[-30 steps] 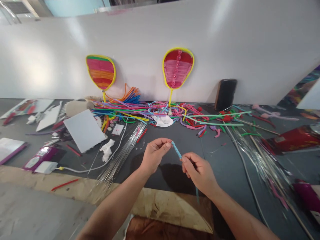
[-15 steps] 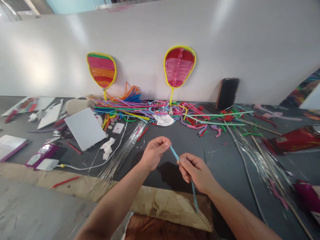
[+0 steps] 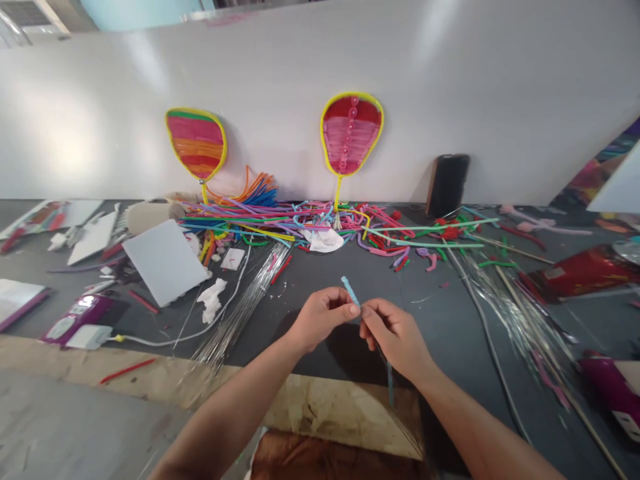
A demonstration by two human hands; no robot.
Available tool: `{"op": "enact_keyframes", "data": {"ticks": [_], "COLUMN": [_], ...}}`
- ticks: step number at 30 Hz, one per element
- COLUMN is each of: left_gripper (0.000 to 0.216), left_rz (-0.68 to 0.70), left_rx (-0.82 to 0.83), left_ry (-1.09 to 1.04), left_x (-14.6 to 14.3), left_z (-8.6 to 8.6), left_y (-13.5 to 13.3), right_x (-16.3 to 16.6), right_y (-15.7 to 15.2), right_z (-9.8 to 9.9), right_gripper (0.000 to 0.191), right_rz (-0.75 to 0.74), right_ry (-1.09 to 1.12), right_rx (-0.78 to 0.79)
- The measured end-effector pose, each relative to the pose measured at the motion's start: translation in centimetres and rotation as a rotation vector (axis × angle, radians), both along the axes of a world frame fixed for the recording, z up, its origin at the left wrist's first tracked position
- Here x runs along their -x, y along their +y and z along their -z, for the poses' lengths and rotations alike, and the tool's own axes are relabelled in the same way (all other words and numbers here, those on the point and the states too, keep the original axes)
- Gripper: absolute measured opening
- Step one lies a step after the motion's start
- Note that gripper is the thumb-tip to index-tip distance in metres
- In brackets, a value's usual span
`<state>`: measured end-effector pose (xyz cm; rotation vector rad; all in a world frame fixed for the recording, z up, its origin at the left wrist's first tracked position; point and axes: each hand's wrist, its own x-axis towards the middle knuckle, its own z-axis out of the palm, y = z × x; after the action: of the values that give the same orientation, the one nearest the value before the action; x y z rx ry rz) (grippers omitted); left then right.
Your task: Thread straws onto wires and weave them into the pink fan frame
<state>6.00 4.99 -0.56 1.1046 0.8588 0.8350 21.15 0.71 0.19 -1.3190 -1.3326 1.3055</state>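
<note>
Head cam, ctr. frame: your L hand and R hand meet over the dark table, thumb and fingertips of each pinched on a blue strip. Its twisted-looking end pokes past your L fingers toward upper left; a blue length below your R hand, lower ctr., is prob. its tail. Step in hand, by the look: winding the strip, approx. partway. Next move likely calls for a firm L pinch w/ R fingers guiding the tail round evenly. Fans stand upper ctr. and upper left.
</note>
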Motion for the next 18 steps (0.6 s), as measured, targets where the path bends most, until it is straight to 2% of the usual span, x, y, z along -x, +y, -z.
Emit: {"op": "enact_keyframes", "data": {"ticks": [6, 10, 18], "left_gripper": [0.032, 0.033, 0.035], "left_rz": [-0.015, -0.051, -0.066], "left_rx": [-0.091, -0.067, -0.033], "left_ry": [0.094, 0.087, 0.106], "left_x": [-0.15, 0.18, 0.1], "left_z": [0.18, 0.22, 0.04], "left_y": [-0.14, -0.04, 0.3], "right_x": [-0.12, -0.47, -0.83], "right_y": [-0.11, -0.02, 0.35], "right_z": [0.25, 0.2, 0.51], "right_gripper": [0.025, 0.024, 0.022], "right_rz": [-0.046, -0.104, -0.065], "right_ry": [-0.098, -0.056, -0.038], "right_rx": [-0.034, -0.029, 0.005]}}
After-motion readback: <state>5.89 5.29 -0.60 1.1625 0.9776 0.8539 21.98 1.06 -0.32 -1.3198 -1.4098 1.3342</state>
